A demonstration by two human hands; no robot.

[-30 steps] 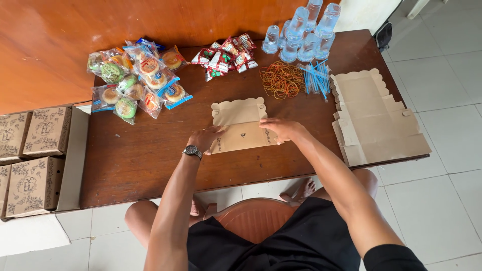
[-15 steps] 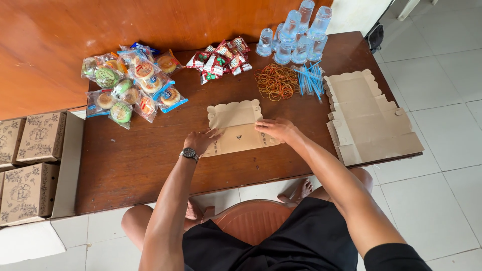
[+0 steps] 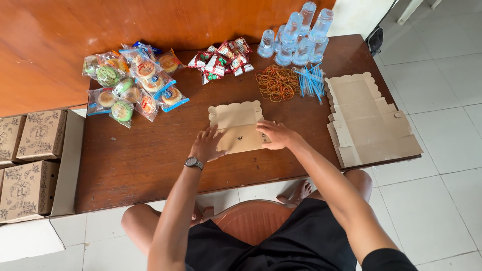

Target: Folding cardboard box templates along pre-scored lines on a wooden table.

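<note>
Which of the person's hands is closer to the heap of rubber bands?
The right hand. It rests on the flat cardboard box right below the rubber bands; the left hand lies further left and lower on the box.

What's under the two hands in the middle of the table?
A flat tan cardboard box blank with a scalloped edge lies under the left hand and right hand, on the brown table. The parts of the cardboard beneath the palms are covered and cannot be seen.
</note>
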